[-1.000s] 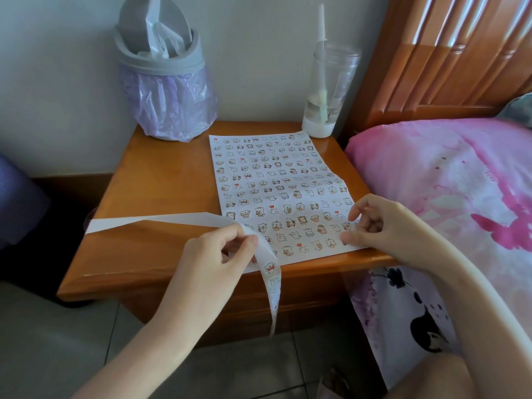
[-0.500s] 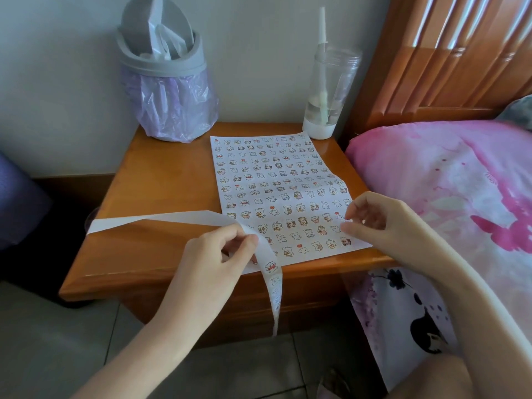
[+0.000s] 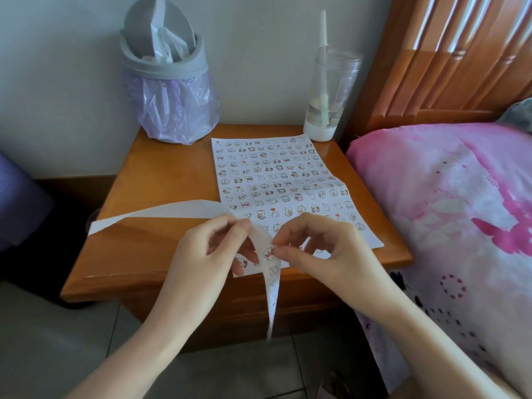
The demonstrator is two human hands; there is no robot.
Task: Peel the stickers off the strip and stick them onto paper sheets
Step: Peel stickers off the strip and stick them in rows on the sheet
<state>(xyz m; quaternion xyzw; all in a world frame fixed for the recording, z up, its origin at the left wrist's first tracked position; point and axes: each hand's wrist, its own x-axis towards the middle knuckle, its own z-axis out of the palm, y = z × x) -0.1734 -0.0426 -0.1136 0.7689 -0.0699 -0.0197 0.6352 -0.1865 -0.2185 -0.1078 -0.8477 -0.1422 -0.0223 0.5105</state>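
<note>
The strip is a long, narrow band of white paper. Its blank part is lying across the front left of the wooden bedside table, with its far end passing over the table's left edge. At the front edge of the table the strip is bending over the fingers of the left hand, and the other part is hanging down in front of the table, towards the floor. This hanging part is carrying small cartoon stickers, and the top one is a bear sticker with a red spot.

The left hand is holding the strip at the bend, with the thumb and fingers curled around it. The right hand is pinching the edge of the strip with thumb and forefinger pressed together, just beside the bear sticker. I cannot tell if the sticker is already lifting.

Under both hands the paper sheet is lying flat on the table, covered with rows of small stickers.

At the back left a small grey bin is standing, lined with a purple plastic bag, and crumpled white plastic is sticking out under its tilted lid. At the back right a clear bottle with a white base is holding a little liquid and a white tube, which is standing out over the rim.
</note>
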